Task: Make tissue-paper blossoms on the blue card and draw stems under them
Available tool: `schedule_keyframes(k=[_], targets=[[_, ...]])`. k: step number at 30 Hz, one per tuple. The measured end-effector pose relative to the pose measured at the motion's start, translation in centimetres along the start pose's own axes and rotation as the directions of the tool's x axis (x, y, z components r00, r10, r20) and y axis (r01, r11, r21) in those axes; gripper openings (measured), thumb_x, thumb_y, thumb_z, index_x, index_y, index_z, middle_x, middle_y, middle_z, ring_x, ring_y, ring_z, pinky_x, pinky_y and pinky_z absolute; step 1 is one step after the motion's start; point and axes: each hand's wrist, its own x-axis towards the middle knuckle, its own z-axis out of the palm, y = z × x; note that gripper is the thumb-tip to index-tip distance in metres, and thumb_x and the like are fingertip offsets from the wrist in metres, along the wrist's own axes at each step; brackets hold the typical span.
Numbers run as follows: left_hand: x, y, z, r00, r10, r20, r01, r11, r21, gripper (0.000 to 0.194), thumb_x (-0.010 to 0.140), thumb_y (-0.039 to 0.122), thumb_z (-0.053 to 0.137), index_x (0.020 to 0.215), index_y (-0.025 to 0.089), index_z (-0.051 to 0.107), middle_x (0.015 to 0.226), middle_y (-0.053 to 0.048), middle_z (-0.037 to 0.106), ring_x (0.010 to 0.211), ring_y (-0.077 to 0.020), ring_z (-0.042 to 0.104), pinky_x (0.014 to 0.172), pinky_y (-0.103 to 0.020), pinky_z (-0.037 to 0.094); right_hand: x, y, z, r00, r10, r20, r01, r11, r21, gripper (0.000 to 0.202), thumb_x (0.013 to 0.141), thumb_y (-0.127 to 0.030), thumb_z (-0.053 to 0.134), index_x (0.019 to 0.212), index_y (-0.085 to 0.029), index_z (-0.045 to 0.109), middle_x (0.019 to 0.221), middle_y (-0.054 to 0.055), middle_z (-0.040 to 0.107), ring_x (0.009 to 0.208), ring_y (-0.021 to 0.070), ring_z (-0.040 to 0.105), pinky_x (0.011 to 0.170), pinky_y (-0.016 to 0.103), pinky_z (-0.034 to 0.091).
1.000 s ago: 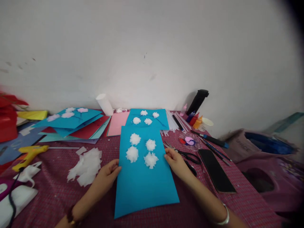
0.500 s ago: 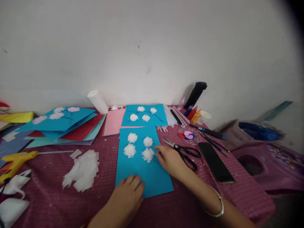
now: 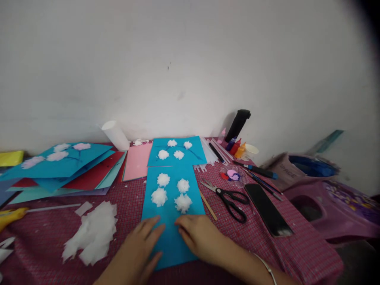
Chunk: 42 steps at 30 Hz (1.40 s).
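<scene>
A blue sheet of paper (image 3: pixel 173 253) lies upright in front of me, bearing several fluffy white paper flowers (image 3: pixel 183 202). At its lower left edge is my left hand (image 3: pixel 135 247), fingers apart and nothing held. My right hand (image 3: pixel 204 239) is over the sheet just below the lower right flower, fingers loosely curled with a gap before the thumb; I see nothing in it. Right of the sheet lie a thin wooden stick (image 3: pixel 209 206) and black-handled scissors (image 3: pixel 228 198). A pile of thin white paper pieces (image 3: pixel 95 233) rests to the left.
Behind stands a second blue sheet with white flowers (image 3: pixel 192 159). A stack of coloured papers (image 3: pixel 89 172) is at left, near a white roll (image 3: pixel 115 135) and yellow glue gun (image 3: pixel 12 217). A phone (image 3: pixel 267 209), brushes (image 3: pixel 264 184) and paint bottles (image 3: pixel 236 147) sit at right.
My right hand has moved down and left, away from beside the lower right flower. My left fingers have spread. The wooden stick now shows beside the sheet. The view has shifted slightly.
</scene>
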Motion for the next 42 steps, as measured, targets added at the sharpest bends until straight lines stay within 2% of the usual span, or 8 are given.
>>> schedule_keyframes(k=[4, 8, 13, 16, 19, 23, 34, 42], targets=[[0.6, -2.9, 0.4, 0.975, -0.159, -0.157, 0.159, 0.987, -0.01, 0.037, 0.086, 0.03, 0.051, 0.121, 0.022, 0.059, 0.128, -0.013, 0.059, 0.114, -0.0281, 0.057, 0.095, -0.046, 0.048, -0.9, -0.2, 0.4, 0.987, -0.124, 0.098, 0.133, 0.986, -0.097, 0.014, 0.091, -0.022, 0.048, 0.096, -0.019, 0.06, 0.093, 0.004, 0.068, 0.079, 0.0171, 0.064, 0.066, 0.024, 0.04], [1.1, -2.5, 1.2, 0.969, -0.175, -0.173, 0.171, 0.985, -0.039, 0.033, 0.087, 0.028, 0.048, 0.116, 0.02, 0.062, 0.126, -0.013, 0.059, 0.113, -0.0268, 0.056, 0.096, -0.045, 0.047, -1.7, 0.5, 0.6, 0.986, -0.127, 0.11, 0.144, 0.975, -0.169, 0.014, 0.091, -0.021, 0.047, 0.095, -0.018, 0.06, 0.094, 0.004, 0.067, 0.078, 0.0176, 0.063, 0.065, 0.026, 0.04], [2.3, 0.3, 0.8, 0.991, -0.127, -0.032, 0.128, 0.992, 0.007, 0.024, 0.087, 0.018, 0.047, 0.101, 0.019, 0.066, 0.11, -0.01, 0.064, 0.101, -0.0253, 0.059, 0.09, -0.042, 0.048, -2.8, 1.0, -0.6, 0.995, -0.02, 0.101, 0.037, 0.985, -0.166, 0.017, 0.093, -0.022, 0.045, 0.092, -0.018, 0.061, 0.092, 0.005, 0.067, 0.078, 0.018, 0.065, 0.066, 0.026, 0.042], [3.1, 1.3, 0.9, 0.989, -0.122, 0.079, 0.112, 0.986, 0.121, 0.022, 0.087, 0.014, 0.045, 0.083, 0.017, 0.067, 0.091, -0.009, 0.065, 0.084, -0.0251, 0.06, 0.078, -0.042, 0.048, -2.6, 0.5, -1.2, 0.998, 0.06, 0.036, -0.055, 0.989, -0.14, 0.02, 0.093, -0.021, 0.042, 0.093, -0.017, 0.062, 0.117, 0.01, 0.064, 0.084, 0.0189, 0.067, 0.069, 0.027, 0.046], [3.4, 1.3, 1.7, 0.994, -0.065, 0.084, 0.044, 0.973, 0.226, 0.026, 0.089, 0.012, 0.042, 0.078, 0.016, 0.066, 0.082, -0.009, 0.064, 0.078, -0.0249, 0.057, 0.073, -0.041, 0.047, -1.3, -0.3, -1.1, 0.997, 0.076, 0.001, -0.075, 0.987, -0.145, 0.022, 0.093, -0.023, 0.041, 0.094, -0.016, 0.062, 0.141, 0.015, 0.047, 0.088, 0.0218, 0.068, 0.07, 0.031, 0.049], [3.1, 0.5, 2.8, 0.995, 0.06, 0.08, -0.079, 0.964, 0.254, 0.026, 0.087, 0.008, 0.044, 0.077, 0.016, 0.067, 0.08, -0.007, 0.062, 0.076, -0.024, 0.056, 0.071, -0.038, 0.047, 1.6, -1.0, -0.8, 0.994, 0.107, 0.022, -0.1, 0.971, -0.216, 0.025, 0.092, -0.025, 0.041, 0.099, -0.013, 0.061, 0.145, 0.021, 0.04, 0.084, 0.0242, 0.07, 0.064, 0.033, 0.051], [2.9, 1.1, 2.6, 0.983, -0.088, 0.158, 0.055, 0.978, 0.202, 0.02, 0.087, 0.01, 0.05, 0.093, 0.016, 0.068, 0.095, -0.008, 0.065, 0.089, -0.0254, 0.06, 0.076, -0.04, 0.052, 6.6, -0.3, -1.3, 0.981, 0.192, 0.036, -0.163, 0.908, -0.386, 0.027, 0.093, -0.025, 0.038, 0.102, -0.013, 0.061, 0.131, 0.02, 0.055, 0.085, 0.0274, 0.069, 0.066, 0.036, 0.054], [2.9, 1.2, 1.4, 0.973, -0.109, 0.203, 0.093, 0.992, 0.086, 0.022, 0.09, 0.012, 0.044, 0.093, 0.013, 0.066, 0.095, -0.01, 0.063, 0.091, -0.0269, 0.057, 0.081, -0.044, 0.049, 3.6, -1.1, -0.3, 0.98, 0.168, 0.103, -0.116, 0.915, -0.386, 0.026, 0.093, -0.027, 0.039, 0.102, -0.014, 0.06, 0.134, 0.02, 0.053, 0.083, 0.0285, 0.07, 0.066, 0.038, 0.055]])
